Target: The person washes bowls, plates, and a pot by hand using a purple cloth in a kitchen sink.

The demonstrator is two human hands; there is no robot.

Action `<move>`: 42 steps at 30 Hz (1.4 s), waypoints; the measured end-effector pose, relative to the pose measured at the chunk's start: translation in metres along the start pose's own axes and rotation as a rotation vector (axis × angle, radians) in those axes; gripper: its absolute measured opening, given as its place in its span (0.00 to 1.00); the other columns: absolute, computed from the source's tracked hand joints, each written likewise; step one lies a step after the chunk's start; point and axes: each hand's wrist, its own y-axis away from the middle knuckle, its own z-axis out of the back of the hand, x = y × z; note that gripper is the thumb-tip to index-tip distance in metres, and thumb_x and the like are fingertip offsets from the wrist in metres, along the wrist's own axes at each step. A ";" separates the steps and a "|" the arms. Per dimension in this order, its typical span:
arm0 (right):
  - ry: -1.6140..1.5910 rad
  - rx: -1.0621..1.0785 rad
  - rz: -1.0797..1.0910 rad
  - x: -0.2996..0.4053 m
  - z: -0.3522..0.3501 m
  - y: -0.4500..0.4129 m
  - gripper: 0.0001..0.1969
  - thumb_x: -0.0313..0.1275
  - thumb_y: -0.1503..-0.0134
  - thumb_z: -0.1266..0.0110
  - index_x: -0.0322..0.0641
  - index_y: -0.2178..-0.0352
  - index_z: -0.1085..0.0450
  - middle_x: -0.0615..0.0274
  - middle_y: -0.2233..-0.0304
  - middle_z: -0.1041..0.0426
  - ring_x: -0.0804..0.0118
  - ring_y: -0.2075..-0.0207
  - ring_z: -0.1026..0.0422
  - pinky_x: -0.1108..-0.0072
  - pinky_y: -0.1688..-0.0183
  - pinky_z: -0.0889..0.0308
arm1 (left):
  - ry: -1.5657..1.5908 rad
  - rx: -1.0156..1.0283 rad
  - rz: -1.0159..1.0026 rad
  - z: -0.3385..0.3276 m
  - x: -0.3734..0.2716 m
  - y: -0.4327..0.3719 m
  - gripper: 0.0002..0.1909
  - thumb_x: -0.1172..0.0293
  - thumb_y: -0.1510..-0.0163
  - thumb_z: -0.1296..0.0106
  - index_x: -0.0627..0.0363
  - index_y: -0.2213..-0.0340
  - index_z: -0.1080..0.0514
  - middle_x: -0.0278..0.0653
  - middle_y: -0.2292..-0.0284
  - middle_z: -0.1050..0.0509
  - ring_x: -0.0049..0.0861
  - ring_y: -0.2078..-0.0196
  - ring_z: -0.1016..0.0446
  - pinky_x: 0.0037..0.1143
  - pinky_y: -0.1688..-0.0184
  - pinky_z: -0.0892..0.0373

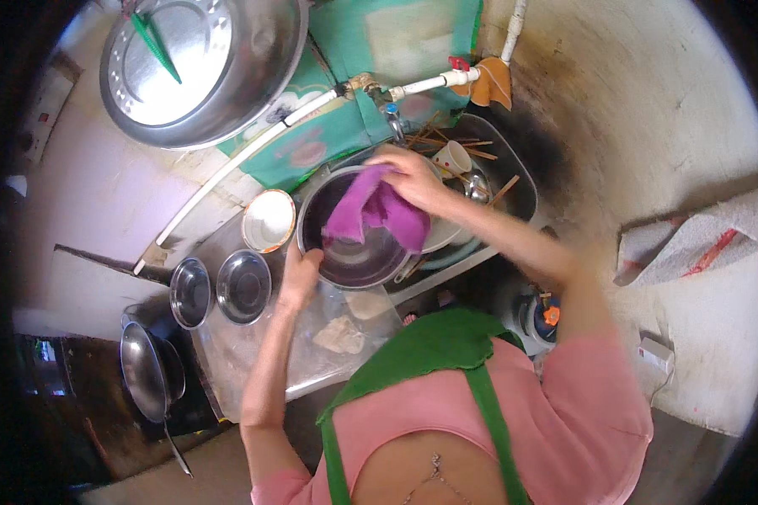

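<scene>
My left hand (301, 276) grips the near-left rim of a round metal basin (347, 271), with the thumb over the edge. From my right hand (410, 177) hangs a purple cloth (379, 218), bunched at the top and draping over the basin's opening. The basin is tilted, and its dark, shiny inside shows below the cloth. Under its right side, part of a pale bowl (441, 235) shows in the sink (530, 183). A white bowl with an orange rim (269, 221) stands close to the basin's left side.
Two metal bowls (244, 287) stand on the counter (227, 353) at left. Chopsticks (480, 151), a paper cup (453, 158) and a ladle (477, 185) lie in the sink below a tap (395, 120). A wok (145, 372) sits farther left. A large metal basin (164, 69) hangs above.
</scene>
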 end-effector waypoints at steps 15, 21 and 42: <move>0.404 0.503 0.305 0.048 -0.033 -0.029 0.08 0.26 0.65 0.49 0.44 0.79 0.27 0.60 0.77 0.28 0.60 0.73 0.29 0.75 0.71 0.36 | -0.726 0.367 -0.290 0.000 -0.023 -0.041 0.17 0.76 0.60 0.58 0.69 0.64 0.35 0.58 0.72 0.30 0.44 0.65 0.29 0.30 0.62 0.36; -0.289 -0.249 -0.364 -0.039 0.007 0.043 0.10 0.18 0.56 0.54 0.33 0.69 0.29 0.62 0.74 0.28 0.73 0.71 0.32 0.82 0.68 0.36 | 0.092 -0.181 -0.107 -0.014 0.033 -0.031 0.15 0.80 0.60 0.61 0.71 0.67 0.33 0.46 0.71 0.28 0.32 0.68 0.29 0.26 0.63 0.35; 0.490 0.387 0.149 0.001 -0.073 0.084 0.16 0.36 0.50 0.56 0.32 0.65 0.37 0.48 0.62 0.34 0.51 0.58 0.35 0.67 0.58 0.41 | 0.544 -0.193 0.120 -0.029 0.045 -0.025 0.34 0.46 0.48 0.60 0.62 0.50 0.47 0.42 0.53 0.39 0.28 0.54 0.37 0.28 0.53 0.39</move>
